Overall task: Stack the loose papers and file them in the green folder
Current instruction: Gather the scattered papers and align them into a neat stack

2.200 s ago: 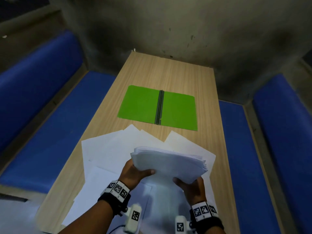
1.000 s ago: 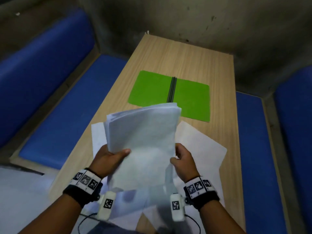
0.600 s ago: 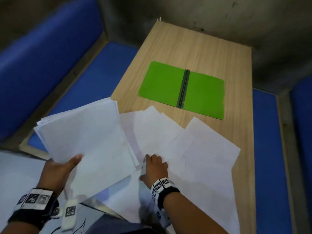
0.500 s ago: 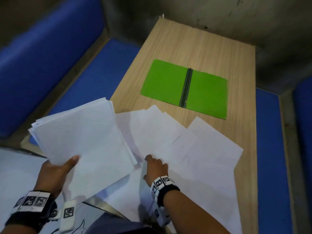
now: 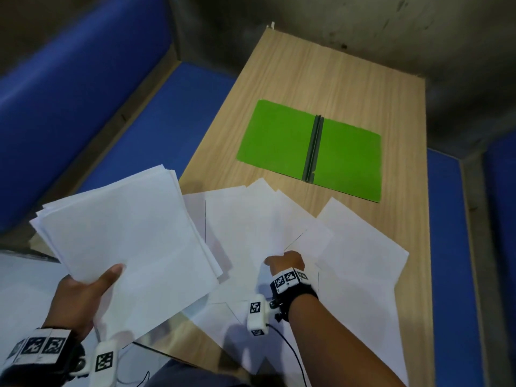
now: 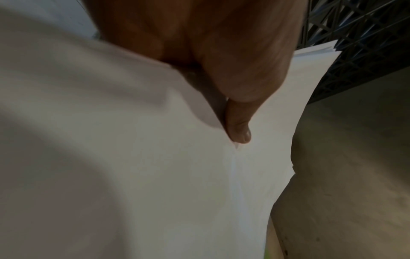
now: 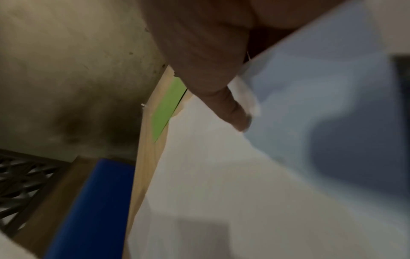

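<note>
Paper stack (image 5: 125,241) clamped in left hand (image 5: 81,297), right hand (image 5: 284,262) pinching a loose sheet (image 5: 259,227) on table (image 5: 335,79), hands apart.

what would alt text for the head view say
A person's left hand holds a stack of white papers beside a wooden table. The right hand grips loose white sheets spread below an open green folder.

A wooden table (image 5: 329,76) runs from 6 toward 12 o'clock and ends at a stained grey wall (image 5: 321,15). Blue benches flank it, one at 9 o'clock (image 5: 117,152), another at 3 o'clock (image 5: 446,219). A dark lattice (image 7: 20,177) shows in both wrist views.
</note>
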